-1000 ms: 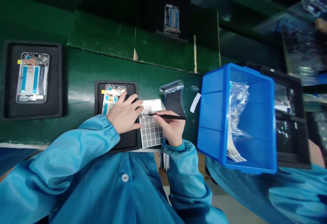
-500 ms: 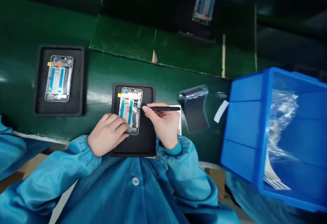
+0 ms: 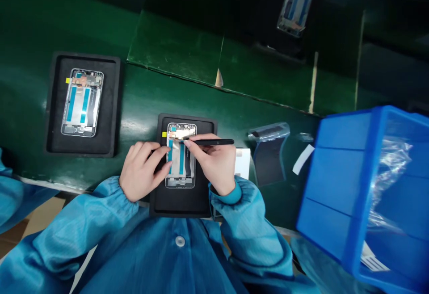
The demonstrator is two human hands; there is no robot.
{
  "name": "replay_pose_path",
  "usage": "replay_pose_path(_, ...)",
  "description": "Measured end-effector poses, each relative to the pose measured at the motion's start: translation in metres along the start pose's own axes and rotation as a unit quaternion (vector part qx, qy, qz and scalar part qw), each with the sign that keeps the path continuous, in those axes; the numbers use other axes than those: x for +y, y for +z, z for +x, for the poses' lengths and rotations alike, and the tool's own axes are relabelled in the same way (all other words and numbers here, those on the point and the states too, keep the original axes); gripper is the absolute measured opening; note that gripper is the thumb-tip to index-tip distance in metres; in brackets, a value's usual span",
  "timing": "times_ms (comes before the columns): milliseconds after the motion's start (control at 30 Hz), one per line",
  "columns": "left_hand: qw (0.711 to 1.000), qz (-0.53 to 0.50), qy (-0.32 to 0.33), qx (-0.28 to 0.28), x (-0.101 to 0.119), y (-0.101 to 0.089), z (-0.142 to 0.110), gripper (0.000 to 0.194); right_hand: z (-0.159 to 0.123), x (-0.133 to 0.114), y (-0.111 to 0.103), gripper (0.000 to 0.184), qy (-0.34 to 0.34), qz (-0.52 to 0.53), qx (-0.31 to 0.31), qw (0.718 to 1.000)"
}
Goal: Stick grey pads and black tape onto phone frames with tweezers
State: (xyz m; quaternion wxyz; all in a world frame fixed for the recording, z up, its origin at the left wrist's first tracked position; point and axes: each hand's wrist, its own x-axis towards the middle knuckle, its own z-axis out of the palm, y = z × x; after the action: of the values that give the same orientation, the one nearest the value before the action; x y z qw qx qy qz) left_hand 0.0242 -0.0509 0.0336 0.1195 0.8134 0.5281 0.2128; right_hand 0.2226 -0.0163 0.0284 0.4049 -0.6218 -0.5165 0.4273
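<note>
An opened phone (image 3: 191, 160), its inner parts and blue strips showing, lies in a black tray (image 3: 182, 202) in front of me. My left hand (image 3: 142, 169) is open, fingers apart, with thumb and fingertips at the phone's left side. In my right hand (image 3: 216, 162) is a slim black pen-shaped tool (image 3: 214, 142), gripped near its left end. Its tip is over the upper middle of the phone; the exact contact is too small to tell. A yellow tab (image 3: 164, 134) sticks out at the phone's upper left edge.
Another black tray (image 3: 115, 106) with an opened phone (image 3: 83, 102) sits at left. A third opened phone (image 3: 295, 8) lies at the back. To the right are a dark film sheet (image 3: 270, 160), a white strip (image 3: 303, 160) and a blue bin (image 3: 331, 173) containing clear plastic.
The view has shifted. My left hand has drawn back toward the phone's left edge, its fingers wider apart. My right hand has brought the tool's tip inward over the phone's upper middle.
</note>
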Motion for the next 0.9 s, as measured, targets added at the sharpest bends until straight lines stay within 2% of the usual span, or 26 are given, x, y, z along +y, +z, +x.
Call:
replay_pose_path(233,1.0,0.016,-0.003,-0.003,-0.0058,0.0078,0.0037,0.029,0.0002,0.0012,-0.0011,0.012,-0.002,-0.013,-0.001,1.0)
replay_pose_path(900,0.999,0.036,0.01,-0.013,-0.0052,0.0075,0.0059,0.03,0.0,0.0041,-0.0012,0.012,-0.002,-0.034,-0.002,0.999)
